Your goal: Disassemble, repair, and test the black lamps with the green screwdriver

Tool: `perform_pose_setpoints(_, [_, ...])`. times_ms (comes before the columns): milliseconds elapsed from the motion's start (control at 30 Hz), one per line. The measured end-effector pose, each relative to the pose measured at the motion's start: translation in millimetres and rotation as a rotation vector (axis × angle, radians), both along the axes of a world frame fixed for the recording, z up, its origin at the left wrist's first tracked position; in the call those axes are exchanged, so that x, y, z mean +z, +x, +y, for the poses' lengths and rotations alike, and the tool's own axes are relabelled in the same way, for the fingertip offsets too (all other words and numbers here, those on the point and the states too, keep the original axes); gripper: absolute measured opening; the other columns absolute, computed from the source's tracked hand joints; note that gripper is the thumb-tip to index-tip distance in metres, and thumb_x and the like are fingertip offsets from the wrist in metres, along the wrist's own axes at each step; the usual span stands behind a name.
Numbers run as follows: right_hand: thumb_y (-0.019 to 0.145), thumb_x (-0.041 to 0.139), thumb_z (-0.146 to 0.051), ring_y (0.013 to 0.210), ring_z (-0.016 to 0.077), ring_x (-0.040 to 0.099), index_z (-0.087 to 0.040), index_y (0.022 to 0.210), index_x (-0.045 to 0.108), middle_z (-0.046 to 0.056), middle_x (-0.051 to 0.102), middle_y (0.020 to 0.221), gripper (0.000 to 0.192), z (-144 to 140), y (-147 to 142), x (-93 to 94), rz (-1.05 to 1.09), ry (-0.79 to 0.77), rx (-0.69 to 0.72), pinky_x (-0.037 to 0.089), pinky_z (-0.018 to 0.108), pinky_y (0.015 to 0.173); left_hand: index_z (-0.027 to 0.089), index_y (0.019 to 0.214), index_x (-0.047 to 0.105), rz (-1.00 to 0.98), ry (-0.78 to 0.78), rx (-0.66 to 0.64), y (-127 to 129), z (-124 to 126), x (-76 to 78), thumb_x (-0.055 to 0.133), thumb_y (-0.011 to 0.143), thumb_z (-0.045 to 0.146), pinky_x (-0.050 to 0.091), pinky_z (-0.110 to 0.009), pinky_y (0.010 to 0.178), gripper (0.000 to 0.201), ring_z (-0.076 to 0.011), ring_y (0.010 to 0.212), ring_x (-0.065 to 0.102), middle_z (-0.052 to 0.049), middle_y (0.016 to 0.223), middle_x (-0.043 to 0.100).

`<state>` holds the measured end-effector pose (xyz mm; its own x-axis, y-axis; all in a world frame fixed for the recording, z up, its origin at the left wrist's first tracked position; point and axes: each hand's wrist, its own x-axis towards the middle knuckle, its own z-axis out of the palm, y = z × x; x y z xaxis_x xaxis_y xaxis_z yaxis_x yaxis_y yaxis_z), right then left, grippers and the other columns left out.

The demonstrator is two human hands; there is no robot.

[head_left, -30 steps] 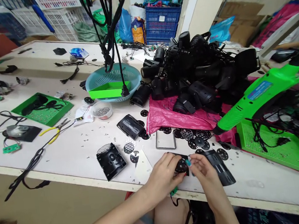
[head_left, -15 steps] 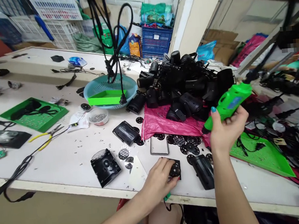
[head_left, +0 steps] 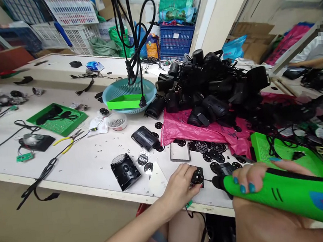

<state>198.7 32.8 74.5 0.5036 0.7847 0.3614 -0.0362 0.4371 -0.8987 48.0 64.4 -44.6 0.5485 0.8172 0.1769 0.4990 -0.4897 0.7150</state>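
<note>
My left hand (head_left: pixel 181 183) rests at the front edge of the table. Its thumb and fingers hold a black part with a round perforated disc (head_left: pixel 197 177) on it. A green electric screwdriver (head_left: pixel 289 194) lies level in my right hand (head_left: pixel 255 218), fingers wrapped round its body. Its thin bit points left and reaches close to the disc; whether they touch I cannot tell. Partly hidden behind the screwdriver nose is a black housing half (head_left: pixel 225 168). Left of my hands lie an open black housing (head_left: pixel 125 172) and another black shell (head_left: pixel 144 138).
Black lamp-like units are heaped on a pink sack (head_left: pixel 176 129). A blue colander (head_left: pixel 111 93) holds a green tray. Further left are a tub of screws (head_left: pixel 117 122), yellow-handled pliers (head_left: pixel 67 144) and a green tray (head_left: pixel 77 124). Cables hang above the table. Another person's arm shows at far right.
My right hand has brought the screwdriver down from raised and upright to level beside the disc. My left hand still holds the part. The view has shifted slightly.
</note>
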Motion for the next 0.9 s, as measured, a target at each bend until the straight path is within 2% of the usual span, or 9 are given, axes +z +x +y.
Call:
perform_pose_setpoints(67, [0.069,0.065,-0.071,0.05,0.018,0.041,-0.03,0.089,0.051,-0.005,0.045,0.06,0.049,-1.5,-9.0,2.3,0.052,-0.031,0.056,0.037,0.037,0.057,0.019,0.123,0.053,0.01,0.004,0.005,0.5,0.0,1.2,0.072,0.086,0.024,0.055,-0.041,0.088,0.042,-0.0264,0.102,0.059,-0.008,0.109,0.06])
perform_pose_setpoints(133, [0.066,0.058,-0.083,0.052,0.0177,0.042,-0.028,0.087,0.049,-0.005,0.042,0.061,0.059,-0.9,-16.9,0.2,0.039,-0.075,0.045,0.038,0.037,0.058,0.017,0.121,0.054,0.015,0.003,0.004,1.1,0.0,2.9,0.073,0.085,0.022,0.055,-0.041,0.087,0.041,-0.0265,0.102,0.058,-0.008,0.108,0.06])
perform_pose_setpoints(233, [0.067,0.044,-0.092,0.056,0.0189,0.047,-0.026,0.095,0.051,-0.003,0.045,0.065,0.072,0.4,-23.6,-8.7,0.026,-0.076,0.019,0.041,0.037,0.061,0.017,0.12,0.055,0.011,-0.008,0.004,1.7,0.0,4.8,0.074,0.084,0.021,0.055,-0.039,0.086,0.041,-0.0261,0.101,0.058,-0.007,0.106,0.06])
perform_pose_setpoints(367, [0.075,0.052,-0.08,0.056,0.0172,0.045,-0.025,0.102,0.055,-0.004,0.05,0.063,0.062,3.4,-22.9,-21.9,0.061,0.039,0.018,0.04,0.035,0.061,0.017,0.121,0.054,0.004,-0.014,0.0,1.3,-0.4,4.5,0.073,0.084,0.021,0.055,-0.039,0.087,0.042,-0.0259,0.101,0.058,-0.007,0.107,0.06])
perform_pose_setpoints(500, [0.07,0.052,-0.084,0.056,0.0169,0.044,-0.023,0.101,0.058,-0.003,0.052,0.061,0.068,7.7,-20.4,-29.2,0.06,0.109,0.034,0.038,0.034,0.06,0.019,0.12,0.054,0.009,-0.003,-0.003,0.6,-0.5,2.5,0.071,0.086,0.023,0.054,-0.039,0.087,0.038,-0.0257,0.101,0.058,-0.007,0.108,0.059])
perform_pose_setpoints(633, [0.064,0.054,-0.09,0.057,0.0168,0.043,-0.023,0.102,0.058,-0.003,0.051,0.064,0.077,7.0,-23.9,-30.9,0.092,0.081,0.023,0.037,0.034,0.06,0.019,0.121,0.053,-0.001,-0.008,-0.01,0.2,-1.0,2.2,0.07,0.087,0.023,0.054,-0.04,0.087,0.038,-0.0259,0.102,0.058,-0.007,0.108,0.059])
perform_pose_setpoints(900, [0.058,0.058,-0.09,0.057,0.0172,0.046,-0.024,0.097,0.059,-0.002,0.051,0.067,0.077,6.8,-32.3,-28.6,0.101,0.021,0.065,0.035,0.035,0.06,0.021,0.12,0.053,-0.011,-0.007,-0.006,0.6,-1.1,1.3,0.067,0.088,0.024,0.053,-0.039,0.086,0.035,-0.0252,0.1,0.058,-0.006,0.107,0.059])
